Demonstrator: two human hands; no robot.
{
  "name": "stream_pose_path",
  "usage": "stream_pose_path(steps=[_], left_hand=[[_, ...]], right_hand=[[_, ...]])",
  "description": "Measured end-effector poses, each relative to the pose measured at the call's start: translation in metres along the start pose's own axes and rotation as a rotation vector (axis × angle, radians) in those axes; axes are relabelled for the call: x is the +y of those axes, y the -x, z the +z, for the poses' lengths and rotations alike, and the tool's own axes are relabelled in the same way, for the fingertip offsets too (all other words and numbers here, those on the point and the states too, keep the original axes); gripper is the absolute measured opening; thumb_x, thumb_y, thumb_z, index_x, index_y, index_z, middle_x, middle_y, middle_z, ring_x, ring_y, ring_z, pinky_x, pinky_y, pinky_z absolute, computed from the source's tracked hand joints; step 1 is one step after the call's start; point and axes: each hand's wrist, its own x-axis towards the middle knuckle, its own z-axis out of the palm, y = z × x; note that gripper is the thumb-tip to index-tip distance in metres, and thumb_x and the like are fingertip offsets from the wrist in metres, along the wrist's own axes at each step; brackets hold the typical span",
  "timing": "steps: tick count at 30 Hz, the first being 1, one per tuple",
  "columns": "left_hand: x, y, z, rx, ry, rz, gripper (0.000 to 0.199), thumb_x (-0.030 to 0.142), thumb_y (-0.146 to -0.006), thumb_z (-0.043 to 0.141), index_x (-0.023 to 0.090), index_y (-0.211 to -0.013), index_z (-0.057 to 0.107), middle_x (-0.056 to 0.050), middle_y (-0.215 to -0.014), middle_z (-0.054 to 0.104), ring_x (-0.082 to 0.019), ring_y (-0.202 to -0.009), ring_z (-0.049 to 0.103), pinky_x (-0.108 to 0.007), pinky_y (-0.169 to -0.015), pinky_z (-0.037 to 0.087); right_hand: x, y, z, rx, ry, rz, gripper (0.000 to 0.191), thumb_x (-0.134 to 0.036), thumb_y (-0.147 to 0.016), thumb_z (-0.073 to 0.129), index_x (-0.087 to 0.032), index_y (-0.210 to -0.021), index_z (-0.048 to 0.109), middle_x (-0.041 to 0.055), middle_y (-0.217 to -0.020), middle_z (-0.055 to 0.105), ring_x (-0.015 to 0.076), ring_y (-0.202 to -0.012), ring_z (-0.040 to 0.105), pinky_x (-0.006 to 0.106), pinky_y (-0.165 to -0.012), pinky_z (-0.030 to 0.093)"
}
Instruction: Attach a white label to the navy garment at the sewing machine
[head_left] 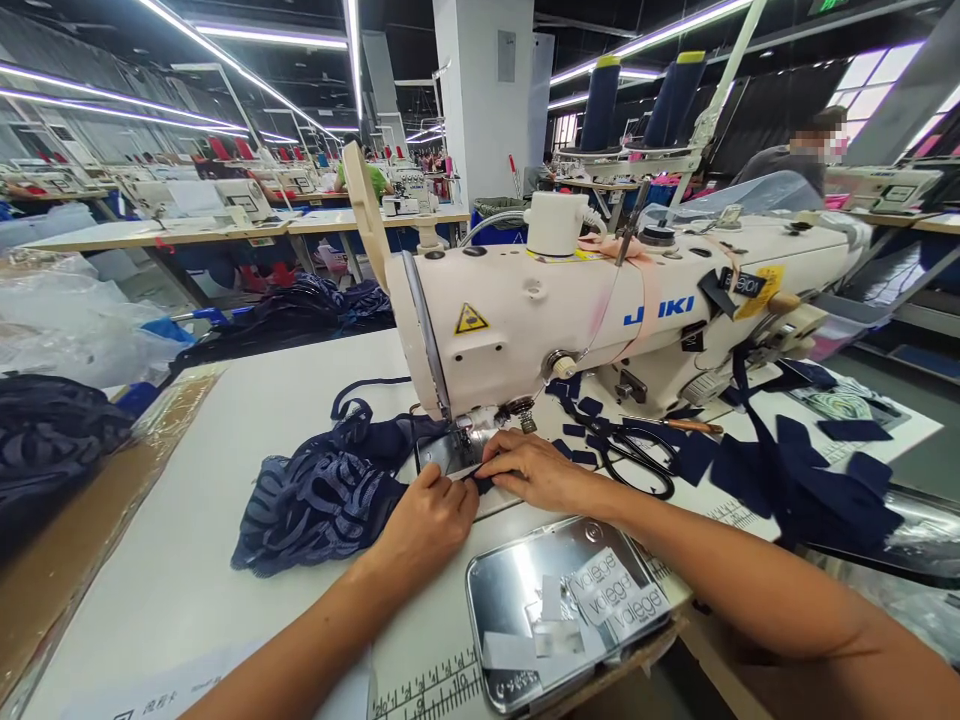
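Note:
A white sewing machine (pixel 517 310) stands over the table, its needle area just beyond both hands. My left hand (pixel 437 508) is curled with its fingers closed on the edge of a navy garment (pixel 319 490), which lies bunched to the left of the needle plate. My right hand (pixel 525 468) pinches a small dark piece of the same fabric at the front of the needle plate (pixel 455 452). The two hands nearly touch. The fingertips partly cover the fabric edge between them.
Black scissors (pixel 637 455) and cut navy fabric pieces (pixel 799 480) lie to the right. A clear-lidded box with white labels (pixel 517 600) is at the front edge. An orange-handled tool (pixel 694 426) rests behind the scissors. Plastic bags (pixel 82 330) are at left; a person (pixel 787 160) sits at back right.

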Motion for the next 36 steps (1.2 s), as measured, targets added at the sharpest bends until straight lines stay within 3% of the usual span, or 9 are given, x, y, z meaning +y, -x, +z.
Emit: stream_pose_path(steps=[5, 10, 12, 14, 16, 19, 23, 29, 36], left_hand=[[0.002, -0.001, 0.002, -0.018, 0.000, -0.006, 0.014, 0.002, -0.067, 0.043, 0.005, -0.067, 0.056, -0.005, -0.056, 0.040, -0.016, -0.048, 0.035, -0.029, -0.056, 0.026], [-0.004, -0.002, -0.016, -0.061, 0.057, -0.053, 0.010, 0.002, -0.066, 0.046, 0.007, -0.061, 0.053, -0.005, -0.058, 0.041, -0.015, -0.054, 0.032, -0.030, -0.057, 0.024], [-0.012, 0.001, -0.030, -0.184, 0.115, -0.126, 0.009, 0.015, -0.066, 0.053, 0.010, -0.071, 0.058, -0.006, -0.069, 0.045, -0.017, -0.068, 0.038, -0.037, -0.070, 0.029], [-0.019, 0.006, -0.042, -0.270, 0.213, -0.175, 0.022, 0.020, -0.060, 0.054, 0.013, -0.080, 0.060, -0.005, -0.082, 0.048, -0.017, -0.084, 0.042, -0.041, -0.088, 0.024], [-0.025, 0.012, -0.046, -0.276, 0.272, -0.160, 0.021, 0.019, -0.062, 0.048, 0.013, -0.079, 0.060, -0.006, -0.101, 0.047, -0.019, -0.102, 0.039, -0.041, -0.097, 0.017], [-0.028, 0.018, -0.036, -0.236, 0.401, -0.088, 0.020, 0.016, -0.073, 0.038, 0.012, -0.076, 0.057, -0.008, -0.116, 0.040, -0.018, -0.117, 0.028, -0.039, -0.100, 0.015], [-0.026, 0.021, -0.017, -0.302, 0.564, -0.118, 0.018, 0.014, -0.074, 0.035, 0.011, -0.081, 0.051, -0.006, -0.117, 0.039, -0.012, -0.113, 0.032, -0.033, -0.103, 0.013], [-0.029, 0.021, -0.012, -0.311, 0.446, -0.217, 0.035, 0.028, -0.074, 0.042, 0.022, -0.108, 0.047, -0.001, -0.116, 0.041, -0.012, -0.105, 0.038, -0.035, -0.097, 0.012], [-0.029, 0.014, -0.015, -0.404, 0.386, -0.296, 0.051, 0.035, -0.072, 0.042, 0.028, -0.122, 0.039, 0.003, -0.122, 0.037, -0.017, -0.108, 0.033, -0.037, -0.087, 0.019]], right_hand=[[-0.009, 0.005, 0.003, 0.039, 0.251, -0.120, 0.022, -0.017, -0.079, 0.044, -0.021, -0.092, 0.061, -0.0009, -0.095, 0.047, 0.0112, -0.084, 0.038, 0.026, -0.075, 0.031], [-0.024, 0.011, 0.010, 0.022, 0.543, -0.217, 0.020, -0.005, -0.073, 0.035, -0.007, -0.081, 0.053, 0.0096, -0.084, 0.041, 0.0195, -0.079, 0.032, 0.032, -0.061, 0.034], [-0.022, 0.009, 0.006, 0.008, 0.601, -0.301, 0.025, -0.005, -0.074, 0.031, -0.005, -0.083, 0.054, 0.0113, -0.083, 0.040, 0.0197, -0.078, 0.032, 0.031, -0.058, 0.035], [-0.014, 0.007, 0.000, -0.007, 0.647, -0.422, 0.025, -0.007, -0.077, 0.032, -0.005, -0.088, 0.054, 0.0102, -0.084, 0.041, 0.0180, -0.078, 0.031, 0.029, -0.059, 0.035], [-0.005, 0.004, -0.005, -0.042, 0.689, -0.482, 0.024, -0.011, -0.081, 0.034, -0.008, -0.094, 0.054, 0.0072, -0.088, 0.043, 0.0166, -0.080, 0.032, 0.028, -0.062, 0.036], [0.002, 0.003, -0.007, -0.047, 0.701, -0.446, 0.024, -0.010, -0.080, 0.038, -0.011, -0.099, 0.053, 0.0050, -0.098, 0.043, 0.0168, -0.087, 0.033, 0.028, -0.065, 0.038], [-0.003, 0.006, 0.000, 0.009, 0.654, -0.375, 0.030, -0.006, -0.076, 0.034, -0.007, -0.099, 0.054, 0.0086, -0.098, 0.044, 0.0189, -0.089, 0.035, 0.031, -0.073, 0.040], [0.002, 0.003, 0.004, 0.133, 0.686, -0.451, 0.026, -0.006, -0.072, 0.045, -0.009, -0.096, 0.055, 0.0072, -0.104, 0.045, 0.0177, -0.091, 0.037, 0.028, -0.074, 0.042], [0.011, -0.008, -0.005, 0.103, 0.689, -0.481, 0.025, -0.013, -0.081, 0.038, -0.011, -0.098, 0.056, 0.0051, -0.104, 0.049, 0.0189, -0.094, 0.039, 0.029, -0.068, 0.046]])
